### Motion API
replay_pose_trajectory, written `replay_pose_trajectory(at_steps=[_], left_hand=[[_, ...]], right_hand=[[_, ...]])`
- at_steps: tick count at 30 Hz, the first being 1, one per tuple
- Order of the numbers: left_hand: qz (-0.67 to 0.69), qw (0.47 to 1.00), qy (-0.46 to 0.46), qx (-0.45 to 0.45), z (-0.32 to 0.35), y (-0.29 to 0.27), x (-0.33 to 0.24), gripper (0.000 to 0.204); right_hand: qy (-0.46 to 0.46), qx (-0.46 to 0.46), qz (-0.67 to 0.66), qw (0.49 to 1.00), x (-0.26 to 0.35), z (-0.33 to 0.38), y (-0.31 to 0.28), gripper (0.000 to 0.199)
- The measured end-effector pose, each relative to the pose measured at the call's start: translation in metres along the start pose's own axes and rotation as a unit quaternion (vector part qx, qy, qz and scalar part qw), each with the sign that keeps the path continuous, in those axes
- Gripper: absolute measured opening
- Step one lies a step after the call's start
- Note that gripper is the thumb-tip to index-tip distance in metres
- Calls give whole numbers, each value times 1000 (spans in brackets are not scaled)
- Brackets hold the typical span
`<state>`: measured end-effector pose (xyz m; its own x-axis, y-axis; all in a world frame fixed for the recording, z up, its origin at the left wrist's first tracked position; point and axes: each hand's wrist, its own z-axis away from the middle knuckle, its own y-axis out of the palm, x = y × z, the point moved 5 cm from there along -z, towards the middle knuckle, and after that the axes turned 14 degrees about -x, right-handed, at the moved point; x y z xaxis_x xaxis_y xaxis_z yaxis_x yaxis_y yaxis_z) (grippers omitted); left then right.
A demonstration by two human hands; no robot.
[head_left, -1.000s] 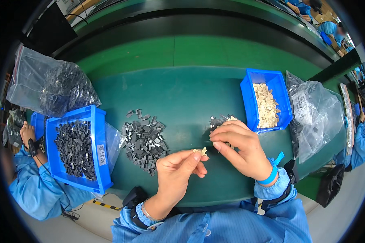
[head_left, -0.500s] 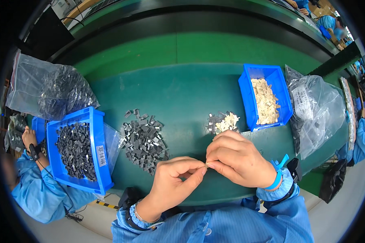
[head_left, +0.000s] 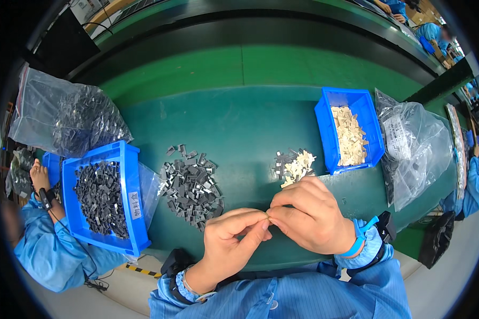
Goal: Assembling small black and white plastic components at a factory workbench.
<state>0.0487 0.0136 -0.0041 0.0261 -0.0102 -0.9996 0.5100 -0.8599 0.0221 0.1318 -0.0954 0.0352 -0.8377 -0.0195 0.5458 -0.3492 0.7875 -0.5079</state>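
My left hand (head_left: 231, 239) and my right hand (head_left: 314, 217) meet fingertip to fingertip over the near edge of the table. Each is closed in a pinch between thumb and forefinger. Whatever they grip is tiny and almost wholly covered by the fingers. Just beyond my right hand lies a small heap of cream-coloured pieces (head_left: 302, 166) mixed with dark pieces (head_left: 283, 161). To the left of it, past my left hand, spreads a larger pile of small black parts (head_left: 191, 186), some showing light faces.
A blue bin (head_left: 134, 183) of black parts stands at left, with a clear bag (head_left: 64, 114) of dark parts behind it. At right are a blue bin (head_left: 324, 119) of cream pieces and a plastic bag (head_left: 418, 149). A co-worker's hand (head_left: 39, 176) is at far left.
The pinched fingertips have shifted slightly, and the pale speck that showed between them is now covered. My right hand has tilted a little; the piles look the same.
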Motion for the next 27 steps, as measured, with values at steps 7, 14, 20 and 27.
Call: replay_pose_trajectory(at_steps=[7, 14, 20, 27], left_hand=[[20, 999, -11, -33, 0, -6, -4, 9], [150, 982, -91, -76, 4, -8, 11, 14], [126, 983, -104, -81, 8, -6, 8, 13], [117, 991, -27, -52, -1, -13, 5, 14]], right_hand=[[275, -12, -206, 939, -25, 5, 0, 4], [481, -6, -390, 785, -23, 25, 20, 12], [475, -18, -410, 778, -19, 24, 22, 11], [450, 38, -363, 815, -19, 22, 22, 7]])
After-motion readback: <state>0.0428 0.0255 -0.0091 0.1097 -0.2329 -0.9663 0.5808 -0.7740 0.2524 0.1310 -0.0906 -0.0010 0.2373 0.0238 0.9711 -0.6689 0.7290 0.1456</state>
